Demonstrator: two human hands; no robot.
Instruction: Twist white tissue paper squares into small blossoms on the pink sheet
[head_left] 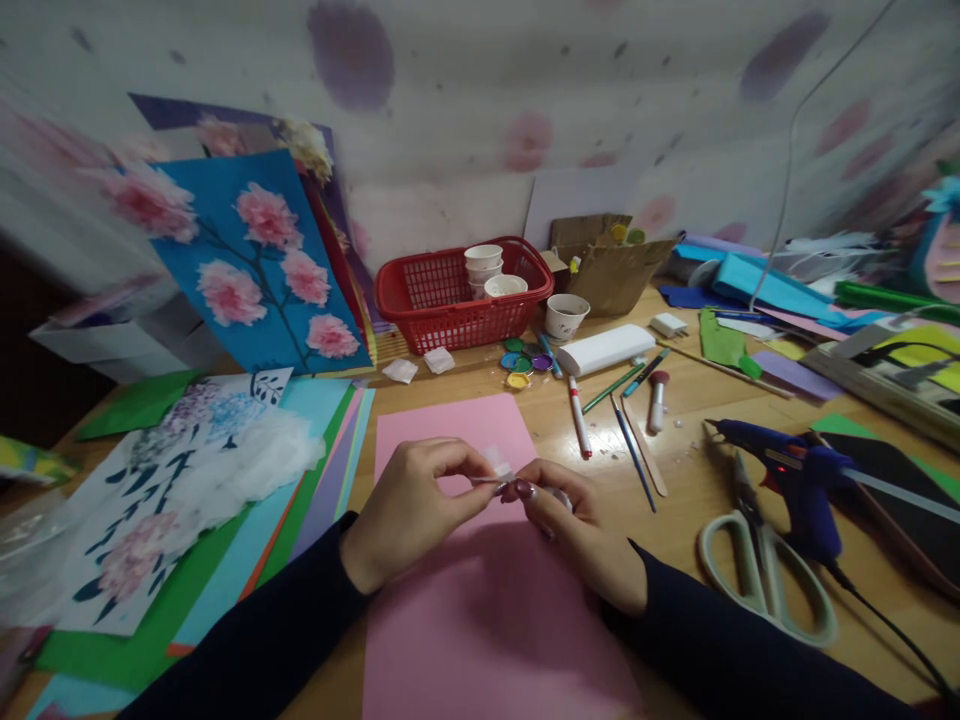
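Both hands meet above a pink sheet of paper (480,640) lying on the wooden table. My left hand (416,505) pinches a small piece of thin white tissue (496,462) between thumb and forefinger. My right hand (574,515) pinches the same piece from the other side, fingertips touching those of the left. Something whitish also shows beneath the right fingers, too hidden to make out. Two small folded white tissue pieces (439,360) lie beyond the sheet, in front of the red basket (465,325).
At the left are coloured papers, white fluff (262,460) and a blue flower picture (262,270). Paint pots (527,363), pens and a brush (657,402) lie ahead. Scissors (765,580) and a glue gun (802,475) with its cord are at the right.
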